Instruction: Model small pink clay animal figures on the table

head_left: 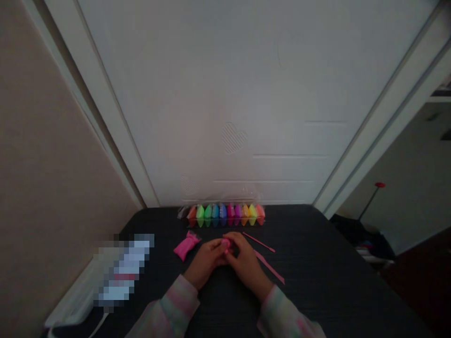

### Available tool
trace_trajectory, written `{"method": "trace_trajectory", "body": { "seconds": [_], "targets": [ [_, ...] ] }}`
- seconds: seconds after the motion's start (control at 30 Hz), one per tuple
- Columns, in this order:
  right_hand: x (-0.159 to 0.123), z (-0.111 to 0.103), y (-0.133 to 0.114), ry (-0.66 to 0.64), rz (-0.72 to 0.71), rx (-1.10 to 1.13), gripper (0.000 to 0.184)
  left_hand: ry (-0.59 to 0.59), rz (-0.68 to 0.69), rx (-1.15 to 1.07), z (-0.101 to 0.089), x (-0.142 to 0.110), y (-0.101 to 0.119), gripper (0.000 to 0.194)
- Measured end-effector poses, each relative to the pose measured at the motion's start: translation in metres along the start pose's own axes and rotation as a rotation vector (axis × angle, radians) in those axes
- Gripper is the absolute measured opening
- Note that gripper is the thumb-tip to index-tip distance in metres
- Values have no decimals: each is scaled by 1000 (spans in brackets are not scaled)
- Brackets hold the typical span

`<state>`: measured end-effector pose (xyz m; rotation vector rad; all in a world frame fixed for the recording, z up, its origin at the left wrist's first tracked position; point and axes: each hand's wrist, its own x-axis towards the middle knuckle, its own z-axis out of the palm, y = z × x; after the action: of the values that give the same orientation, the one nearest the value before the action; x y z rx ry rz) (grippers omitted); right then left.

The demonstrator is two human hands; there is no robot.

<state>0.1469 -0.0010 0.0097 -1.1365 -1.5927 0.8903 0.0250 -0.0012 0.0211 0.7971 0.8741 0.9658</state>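
Between my fingertips is a small lump of pink modelling clay, partly covered by the fingers. My left hand grips it from the left, fingers curled. My right hand closes on it from the right with thumb and fingers. Left of my hands lies a pink clay packet with a clear crumpled top. Two thin pink modelling tools lie to the right: a slim stick and a wider, flat-ended one.
Along the table's back edge stands a clear pack of several coloured clay packets. A blurred-out device with a white cable sits at the left on the dark table. A white door rises behind.
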Motion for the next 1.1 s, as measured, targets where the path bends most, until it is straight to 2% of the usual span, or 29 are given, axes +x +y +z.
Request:
{"method": "trace_trajectory", "body": {
  "seconds": [0.13, 0.3, 0.53, 0.77, 1.1],
  "targets": [
    [0, -1, 0, -94, 26, 84, 30, 53, -11, -28, -9, -1, -2, 26],
    [-1, -1, 6, -144, 59, 146, 35, 103, -5, -66, -10, 3, -6, 26],
    [0, -1, 9, -123, 93, 69, 30, 125, 3, -91, -9, 4, -10, 20],
    [0, -4, 3, -139, 36, -51, 31, 123, -17, -132, -6, 2, -8, 14],
    [0, -9, 2, -62, 46, -104, 11, 71, -121, -219, -9, 5, -9, 13]
  ]
}}
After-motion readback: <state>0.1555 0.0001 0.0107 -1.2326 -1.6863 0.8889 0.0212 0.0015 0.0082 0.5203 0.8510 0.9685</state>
